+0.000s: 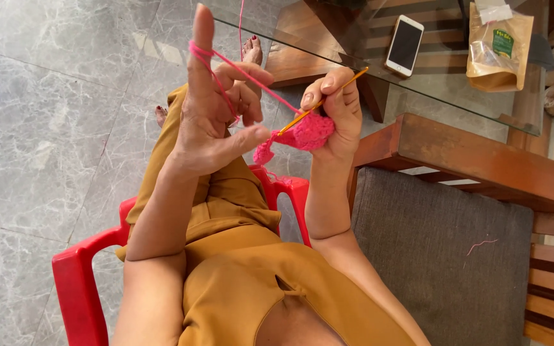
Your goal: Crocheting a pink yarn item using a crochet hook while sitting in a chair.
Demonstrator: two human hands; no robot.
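Centre frame: left hand (216, 112) raised, index finger up, pink yarn (251, 75) looped taut; right hand (336, 106) pinching yellow crochet hook (323, 100) and pink crocheted piece (306, 133) above red plastic chair (81, 272)

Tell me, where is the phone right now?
In the head view, the white phone lies on the glass table at upper right, just left of a brown paper pouch.

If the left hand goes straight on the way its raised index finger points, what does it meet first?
Probably nothing near: the left hand points its index finger up the picture, where only grey floor tiles show. The pink yarn is wrapped round that finger; depth is unclear.
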